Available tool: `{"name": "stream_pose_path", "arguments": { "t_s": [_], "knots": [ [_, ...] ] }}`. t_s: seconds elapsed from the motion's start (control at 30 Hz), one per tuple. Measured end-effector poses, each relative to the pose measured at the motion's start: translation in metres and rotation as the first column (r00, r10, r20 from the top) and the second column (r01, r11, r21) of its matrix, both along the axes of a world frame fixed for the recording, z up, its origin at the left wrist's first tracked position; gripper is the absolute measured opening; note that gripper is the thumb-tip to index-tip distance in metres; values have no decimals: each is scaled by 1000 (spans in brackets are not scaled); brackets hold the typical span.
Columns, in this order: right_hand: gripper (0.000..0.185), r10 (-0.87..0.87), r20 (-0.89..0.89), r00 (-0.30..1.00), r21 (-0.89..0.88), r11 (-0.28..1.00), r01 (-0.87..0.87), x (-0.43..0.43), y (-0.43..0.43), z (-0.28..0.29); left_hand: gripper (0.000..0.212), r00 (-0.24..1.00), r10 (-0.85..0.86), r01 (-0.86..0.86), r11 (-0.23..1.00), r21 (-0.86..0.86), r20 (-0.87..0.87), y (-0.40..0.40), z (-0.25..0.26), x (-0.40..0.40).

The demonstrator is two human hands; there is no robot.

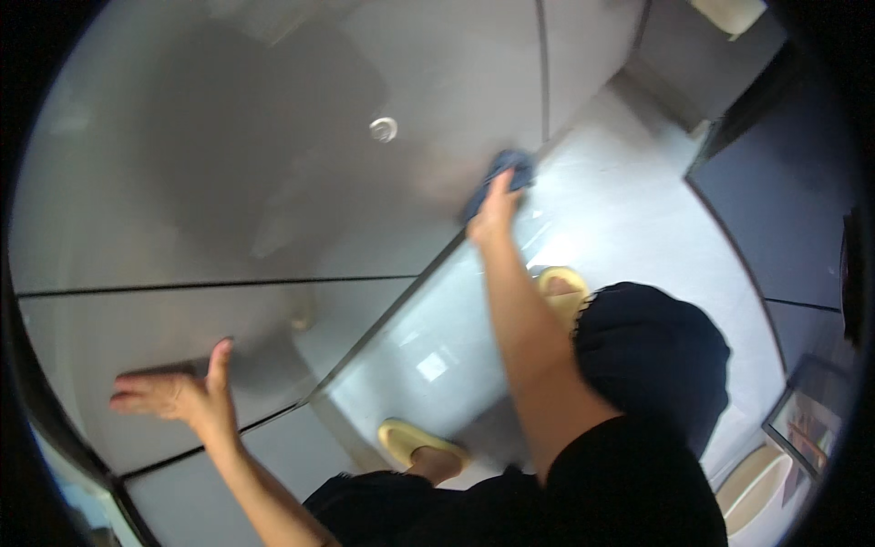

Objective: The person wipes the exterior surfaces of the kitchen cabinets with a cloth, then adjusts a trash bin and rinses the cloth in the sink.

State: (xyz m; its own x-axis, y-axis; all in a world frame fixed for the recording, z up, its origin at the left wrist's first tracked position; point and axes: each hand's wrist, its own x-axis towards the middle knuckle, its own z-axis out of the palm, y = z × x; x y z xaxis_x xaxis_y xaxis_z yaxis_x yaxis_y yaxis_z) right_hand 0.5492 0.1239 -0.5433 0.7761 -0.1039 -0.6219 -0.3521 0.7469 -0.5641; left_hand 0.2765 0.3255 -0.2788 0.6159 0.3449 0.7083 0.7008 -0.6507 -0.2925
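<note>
My right hand (493, 212) grips a folded dark blue-grey cloth (513, 166). The cloth lies against the glossy grey panel (328, 191), low down by its edge along the floor. Off to the left, my left hand (179, 398) is spread in front of a lower section of the grey surface, thumb apart from the fingers and nothing held. Whether its palm touches the surface, I cannot tell. A small round pale fitting (383, 130) sits on the panel, left of the cloth. Dark seams divide the panel into sections, and soft reflections show on it.
Glossy pale floor (622, 198) runs beneath me, with my feet in yellow slippers (410, 437). At the right stand dark blue-grey panels (786, 225). A cream container (755, 489) and a dark-framed item (806, 431) are at the lower right. Another cream object (731, 15) appears top right.
</note>
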Motion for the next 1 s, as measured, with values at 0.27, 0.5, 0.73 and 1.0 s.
{"name": "stream_pose_path", "arguments": {
  "t_s": [0.27,0.5,0.73,1.0],
  "knots": [
    [63,204,26,979,-156,968,-198,-91,56,-8,135,997,-58,56,998,38,43,2,4,-1],
    [49,-96,-45,994,28,995,98,3,7,-36,129,998,-16,14,999,36,60,-4,0,5],
    [65,40,-97,995,-55,997,-45,-53,32,-4,113,999,30,-25,961,-274,15,4,-2,-8],
    [58,194,35,980,275,941,-196,-71,19,71,132,999,-43,41,996,82,27,0,3,0]
  ]
}}
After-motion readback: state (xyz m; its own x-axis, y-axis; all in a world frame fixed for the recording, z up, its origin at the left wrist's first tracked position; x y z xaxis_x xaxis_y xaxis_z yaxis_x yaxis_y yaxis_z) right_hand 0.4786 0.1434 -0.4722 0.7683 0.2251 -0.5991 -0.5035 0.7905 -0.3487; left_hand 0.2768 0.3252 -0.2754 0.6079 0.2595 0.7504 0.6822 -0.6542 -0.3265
